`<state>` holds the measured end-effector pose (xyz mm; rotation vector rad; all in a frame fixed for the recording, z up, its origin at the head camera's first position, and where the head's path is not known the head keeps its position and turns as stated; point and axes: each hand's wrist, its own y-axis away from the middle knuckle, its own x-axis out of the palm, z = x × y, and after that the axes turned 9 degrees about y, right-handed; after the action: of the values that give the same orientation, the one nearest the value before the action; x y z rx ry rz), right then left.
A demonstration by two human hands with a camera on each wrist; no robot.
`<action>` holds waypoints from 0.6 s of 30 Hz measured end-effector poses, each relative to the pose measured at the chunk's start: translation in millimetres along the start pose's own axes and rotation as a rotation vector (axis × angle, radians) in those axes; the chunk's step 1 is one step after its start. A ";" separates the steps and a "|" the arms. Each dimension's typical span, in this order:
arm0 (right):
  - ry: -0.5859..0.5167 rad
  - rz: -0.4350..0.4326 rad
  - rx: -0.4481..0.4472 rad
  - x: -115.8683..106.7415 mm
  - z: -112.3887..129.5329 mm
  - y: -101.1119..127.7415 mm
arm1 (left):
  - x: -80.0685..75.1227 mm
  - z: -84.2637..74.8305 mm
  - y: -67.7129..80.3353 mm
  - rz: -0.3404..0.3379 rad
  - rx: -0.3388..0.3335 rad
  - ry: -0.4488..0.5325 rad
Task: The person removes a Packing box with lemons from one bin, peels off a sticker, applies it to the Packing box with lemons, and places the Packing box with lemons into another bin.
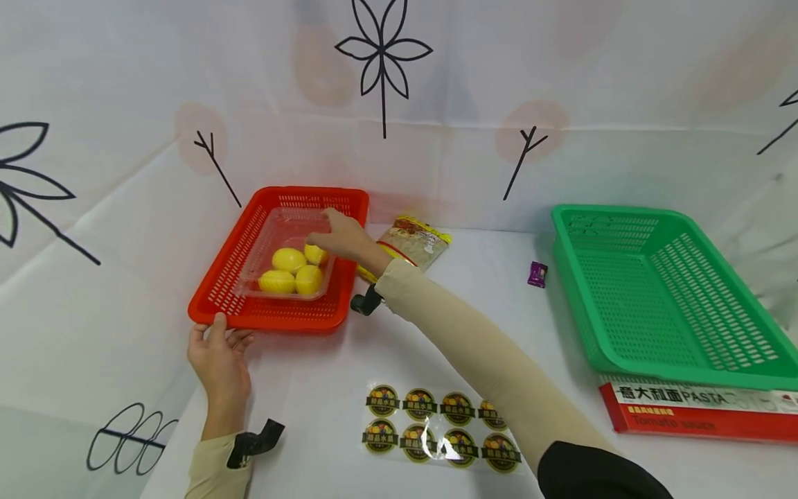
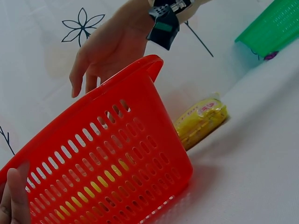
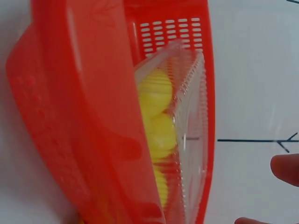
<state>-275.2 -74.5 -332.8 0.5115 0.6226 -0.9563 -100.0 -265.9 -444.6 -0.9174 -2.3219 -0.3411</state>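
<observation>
A red perforated basket [image 1: 268, 322] [image 2: 117, 163] [image 3: 84, 116] sits at the table's back left. Inside it lies a clear plastic tray [image 1: 293, 222] [image 3: 191, 116] holding several yellow lemons [image 1: 289, 270] [image 3: 156, 93]. My right hand [image 1: 339, 235] [image 2: 107, 46] hovers over the basket's right side with relaxed fingers hanging down by the tray's edge, holding nothing; only its fingertips [image 3: 286, 168] show in the right wrist view. My left hand [image 1: 219, 353] [image 2: 14, 196] rests against the basket's front left corner, thumb touching the rim.
A yellow snack packet [image 1: 414, 242] [image 2: 201, 121] lies just right of the red basket. A green basket [image 1: 667, 291] [image 2: 275, 28] stands at the right, a red pasta box [image 1: 698, 409] in front of it. A small purple item [image 1: 537, 274] and a sticker sheet [image 1: 436, 426] lie between.
</observation>
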 end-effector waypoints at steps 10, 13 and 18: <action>-0.107 -0.079 0.122 20.4 3.7 -16.3 | 0.3 -0.1 1.1 0.004 0.016 0.020; -0.138 -0.106 0.143 25.3 1.8 -18.9 | -0.1 0.8 1.0 0.001 0.016 0.017; -0.211 -0.163 0.153 32.2 -1.8 -21.2 | -0.2 1.4 1.4 0.008 0.020 -0.010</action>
<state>-280.2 -102.6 -359.0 0.4924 0.4071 -1.2020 -99.5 -264.4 -445.7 -0.9211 -2.3262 -0.3099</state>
